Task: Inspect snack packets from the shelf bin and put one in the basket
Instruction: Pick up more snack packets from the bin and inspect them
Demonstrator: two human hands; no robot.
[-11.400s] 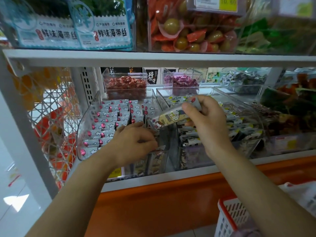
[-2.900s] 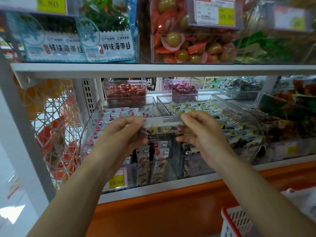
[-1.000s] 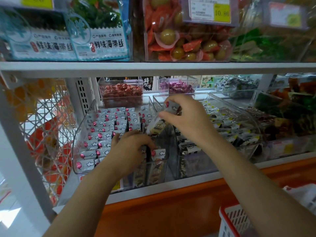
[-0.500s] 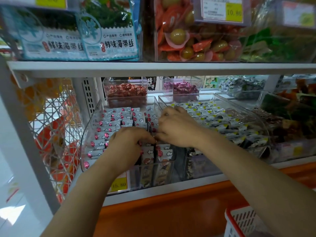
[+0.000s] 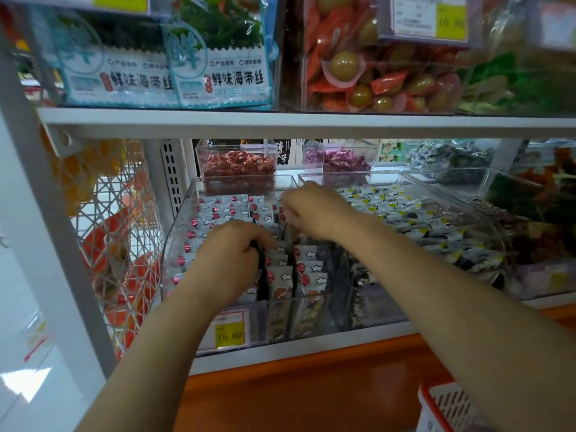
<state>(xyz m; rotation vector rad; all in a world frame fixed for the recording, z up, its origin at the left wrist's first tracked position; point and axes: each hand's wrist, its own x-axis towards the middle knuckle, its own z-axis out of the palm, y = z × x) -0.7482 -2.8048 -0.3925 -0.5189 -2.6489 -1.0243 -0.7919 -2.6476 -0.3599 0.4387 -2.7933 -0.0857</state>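
Note:
A clear shelf bin (image 5: 324, 302) holds rows of upright white snack packets (image 5: 307, 271) with pink dots and cloud marks. My left hand (image 5: 229, 255) is in the bin's front half, its fingers curled down over the packet tops beside a dark gap between rows. My right hand (image 5: 313, 212) is further back in the same bin, fingers curled down among the packets; its fingertips are hidden, so I cannot see whether it holds one. A corner of the white basket (image 5: 444, 408) with a red rim shows at the bottom right.
To the right stands a second clear bin (image 5: 486, 213) of black-and-white packets. Small tubs of red sweets (image 5: 238, 165) and purple sweets (image 5: 341, 160) sit behind. The upper shelf edge (image 5: 280, 124) runs close above the hands. A yellow price tag (image 5: 229, 335) marks the bin front.
The packet I held up with both hands went back down into the bin with my right hand. In the last half second my right hand has shifted slightly further back; my left hand has stayed among the packets.

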